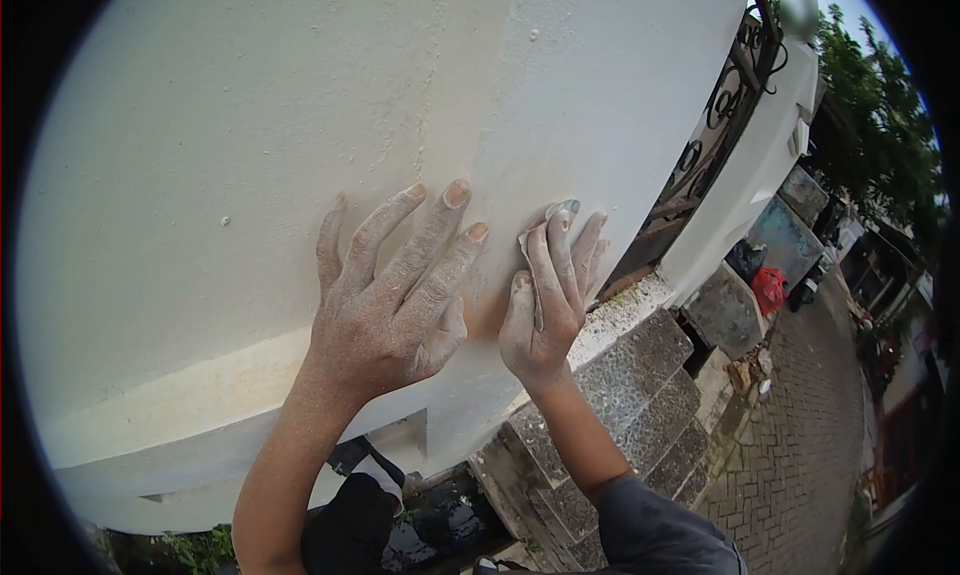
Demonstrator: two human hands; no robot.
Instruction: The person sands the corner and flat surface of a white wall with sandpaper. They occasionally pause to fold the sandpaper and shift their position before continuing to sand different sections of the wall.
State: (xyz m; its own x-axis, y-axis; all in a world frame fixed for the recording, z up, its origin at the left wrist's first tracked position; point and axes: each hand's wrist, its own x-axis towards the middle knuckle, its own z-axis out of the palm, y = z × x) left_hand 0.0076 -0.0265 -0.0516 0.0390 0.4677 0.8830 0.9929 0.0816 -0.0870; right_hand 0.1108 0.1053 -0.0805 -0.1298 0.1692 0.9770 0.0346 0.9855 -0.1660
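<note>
A white painted wall with small bumps and a rough vertical seam fills most of the view. My left hand rests against it with fingers spread, holding nothing. Pale dust coats both hands. Just to the right, my right hand presses a small folded piece of sandpaper to the wall. Only its pale edges show past the fingers; the rest is hidden beneath them.
Right of the wall stands a dark wrought-iron gate. Below are stone-tiled steps and a dark ditch. A brick-paved lane runs along the right, with a red plastic bag beside a concrete block.
</note>
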